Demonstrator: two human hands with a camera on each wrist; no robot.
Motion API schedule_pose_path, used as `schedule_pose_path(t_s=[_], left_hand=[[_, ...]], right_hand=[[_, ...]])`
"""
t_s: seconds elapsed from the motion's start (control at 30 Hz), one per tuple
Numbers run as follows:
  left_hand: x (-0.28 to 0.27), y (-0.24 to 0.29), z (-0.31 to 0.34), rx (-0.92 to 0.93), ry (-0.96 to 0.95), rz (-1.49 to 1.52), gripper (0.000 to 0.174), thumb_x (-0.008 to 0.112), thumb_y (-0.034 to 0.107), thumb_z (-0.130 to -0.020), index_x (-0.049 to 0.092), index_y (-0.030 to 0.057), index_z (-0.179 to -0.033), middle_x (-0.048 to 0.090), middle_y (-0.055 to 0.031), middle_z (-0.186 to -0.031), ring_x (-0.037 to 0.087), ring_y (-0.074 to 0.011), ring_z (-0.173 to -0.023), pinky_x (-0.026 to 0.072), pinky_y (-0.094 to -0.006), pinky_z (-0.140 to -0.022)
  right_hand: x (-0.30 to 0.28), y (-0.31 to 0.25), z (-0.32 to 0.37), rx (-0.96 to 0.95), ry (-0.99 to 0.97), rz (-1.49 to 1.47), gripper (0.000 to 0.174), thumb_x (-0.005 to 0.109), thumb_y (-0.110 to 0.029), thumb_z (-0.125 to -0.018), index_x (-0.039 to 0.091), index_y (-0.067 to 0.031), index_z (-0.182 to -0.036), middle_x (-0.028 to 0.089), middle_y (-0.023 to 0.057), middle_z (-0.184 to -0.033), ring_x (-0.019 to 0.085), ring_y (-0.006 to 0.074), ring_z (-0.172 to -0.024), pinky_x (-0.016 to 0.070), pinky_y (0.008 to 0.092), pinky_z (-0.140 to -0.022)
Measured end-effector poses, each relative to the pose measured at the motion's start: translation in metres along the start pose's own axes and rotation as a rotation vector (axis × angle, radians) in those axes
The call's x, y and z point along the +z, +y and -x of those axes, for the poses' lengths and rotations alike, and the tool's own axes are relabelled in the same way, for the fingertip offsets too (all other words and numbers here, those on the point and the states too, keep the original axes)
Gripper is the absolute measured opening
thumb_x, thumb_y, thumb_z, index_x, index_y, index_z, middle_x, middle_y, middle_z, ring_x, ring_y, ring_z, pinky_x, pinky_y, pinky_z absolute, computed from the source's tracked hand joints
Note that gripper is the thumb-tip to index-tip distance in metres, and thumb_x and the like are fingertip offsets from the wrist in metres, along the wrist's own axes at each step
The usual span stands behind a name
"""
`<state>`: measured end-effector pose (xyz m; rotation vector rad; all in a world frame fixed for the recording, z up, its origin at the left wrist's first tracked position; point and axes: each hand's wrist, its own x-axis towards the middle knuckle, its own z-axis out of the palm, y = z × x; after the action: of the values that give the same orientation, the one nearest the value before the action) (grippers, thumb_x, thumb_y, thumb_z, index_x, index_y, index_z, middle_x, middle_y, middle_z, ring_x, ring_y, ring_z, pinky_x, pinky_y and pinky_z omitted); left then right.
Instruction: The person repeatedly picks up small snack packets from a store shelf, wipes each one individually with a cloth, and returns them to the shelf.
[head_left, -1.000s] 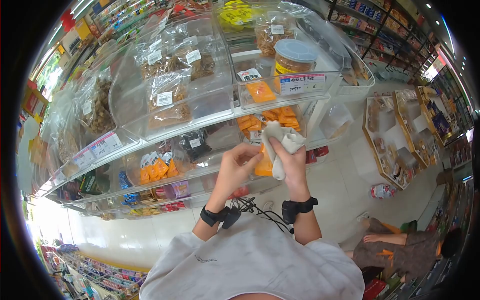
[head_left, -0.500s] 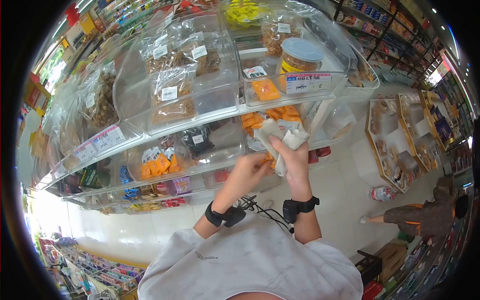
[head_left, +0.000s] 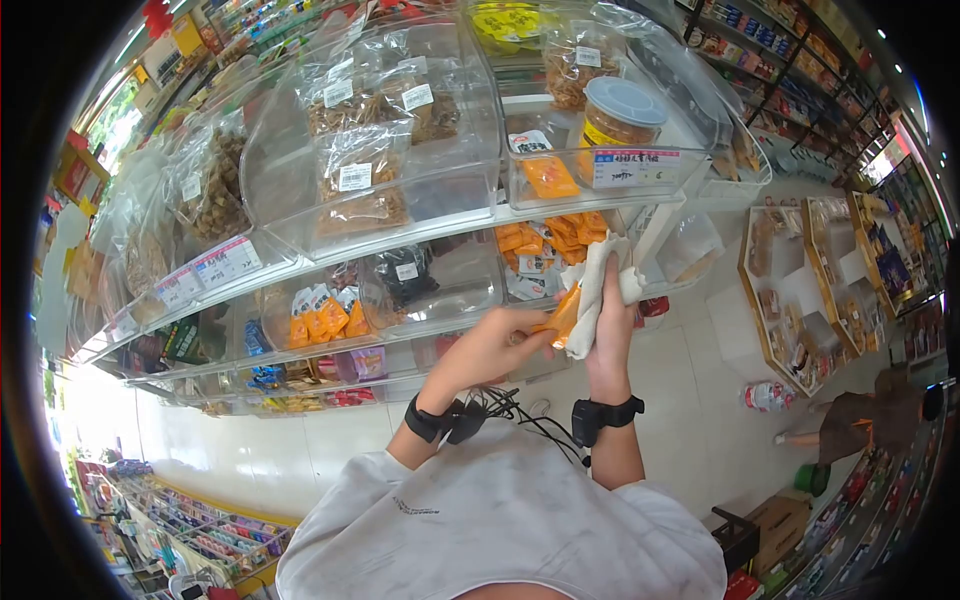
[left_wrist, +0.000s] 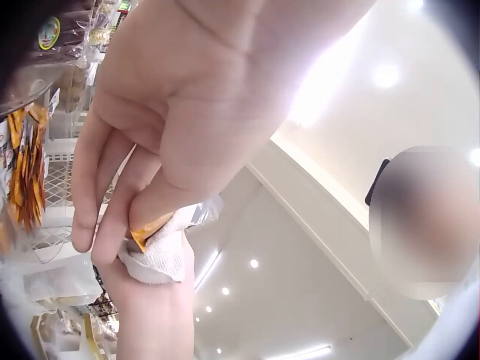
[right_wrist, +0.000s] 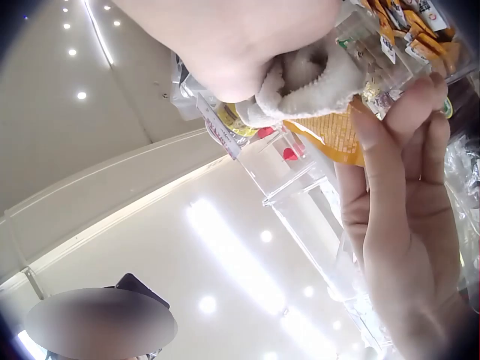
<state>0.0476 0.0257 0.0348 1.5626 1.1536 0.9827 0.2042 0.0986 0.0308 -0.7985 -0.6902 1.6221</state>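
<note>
Shop floor (head_left: 690,360): pale, glossy tiles, running beside and under a tiered stand of clear bins.
Display stand (head_left: 420,237): white shelf edges, two tiers of goods plainly seen and more packets lower down.
Upper tier: clear bags (head_left: 362,185) of brown dried food with white labels; to their right, a jar (head_left: 622,120) with a bluish lid, behind a price card (head_left: 635,167).
Lower tier: orange sachets (head_left: 325,318) on the left, a dark bag (head_left: 403,275) near them, and more of the sachets in the bin just beyond the hands.
White cloth (head_left: 600,280): folded, gripped in the right hand (head_left: 612,330), bunched against the palm.
Orange packet (head_left: 568,318): between the two hands, against the cloth and partly covered by it, its free end toward the left hand (head_left: 487,345).
Left hand's hold: narrow, thumb and forefinger pinching that end of the packet; the other fingers reach past it.
Wrists: a black band (head_left: 430,422) on the left, another on the right; dark cables (head_left: 500,405) hang between them.
Clothing: pale shirt (head_left: 500,530) with grey marbling.
Right of the stand: wood-edged display cases (head_left: 785,378), a bottle (head_left: 768,397) on the tiles, and farther off a person (head_left: 860,428) in dark brown clothes.
</note>
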Motion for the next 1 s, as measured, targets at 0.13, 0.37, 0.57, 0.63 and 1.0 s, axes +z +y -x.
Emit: schedule_pose_path(t_s=[0.13, 0.37, 0.57, 0.63, 1.0], left_hand=[[0.0, 0.001, 0.001, 0.019, 0.067, 0.047, 0.02, 0.06, 0.008, -0.097, 0.065, -0.0078, -0.107, 0.073, -0.0117, -0.083, 0.069, -0.0136, -0.078, 0.0558, -0.0304, -0.074], [-0.004, 0.0, -0.003, -0.2, 0.246, 0.005, 0.025, 0.061, 0.014, -0.098, 0.061, -0.0077, -0.11, 0.073, -0.0175, -0.09, 0.071, -0.0177, -0.081, 0.0542, -0.0304, -0.071], [-0.012, -0.02, -0.009, -0.058, 0.387, 0.064, 0.038, 0.059, 0.029, -0.103, 0.062, -0.0045, -0.12, 0.074, -0.0112, -0.099, 0.066, -0.01, -0.083, 0.0521, -0.0261, -0.072], [-0.01, -0.013, -0.011, -0.211, 0.259, 0.211, 0.035, 0.06, 0.029, -0.103, 0.066, -0.003, -0.116, 0.073, -0.0087, -0.099, 0.064, -0.0078, -0.082, 0.0512, -0.0254, -0.071], [-0.015, -0.047, 0.002, -0.145, 0.576, 0.837, 0.027, 0.06, 0.024, -0.102, 0.066, -0.0017, -0.106, 0.071, -0.005, -0.094, 0.066, -0.0092, -0.081, 0.0519, -0.0253, -0.073]], right_hand=[[-0.004, 0.01, 0.0, -0.012, -0.086, 0.085, 0.033, 0.071, -0.015, -0.094, 0.06, -0.0039, -0.123, 0.07, 0.0059, -0.102, 0.069, 0.0133, -0.081, 0.0566, 0.0291, -0.065], [-0.015, 0.03, -0.001, -0.153, -0.155, 0.4, 0.028, 0.076, -0.011, -0.089, 0.066, 0.0008, -0.112, 0.071, 0.0069, -0.103, 0.068, 0.0116, -0.086, 0.0544, 0.0252, -0.074], [-0.03, 0.023, 0.003, 0.026, -0.234, 0.585, 0.032, 0.075, -0.02, -0.092, 0.067, 0.0015, -0.114, 0.072, 0.0062, -0.102, 0.067, 0.0113, -0.084, 0.0533, 0.0279, -0.07], [-0.029, 0.033, 0.011, 0.011, -0.371, 0.664, 0.035, 0.075, -0.022, -0.091, 0.066, 0.001, -0.117, 0.071, 0.0058, -0.104, 0.066, 0.0113, -0.089, 0.0531, 0.0283, -0.076], [-0.034, 0.032, 0.016, 0.105, -0.444, 0.641, 0.037, 0.074, -0.018, -0.087, 0.065, 0.0006, -0.118, 0.07, 0.0032, -0.104, 0.064, 0.0096, -0.093, 0.0521, 0.0288, -0.084]])
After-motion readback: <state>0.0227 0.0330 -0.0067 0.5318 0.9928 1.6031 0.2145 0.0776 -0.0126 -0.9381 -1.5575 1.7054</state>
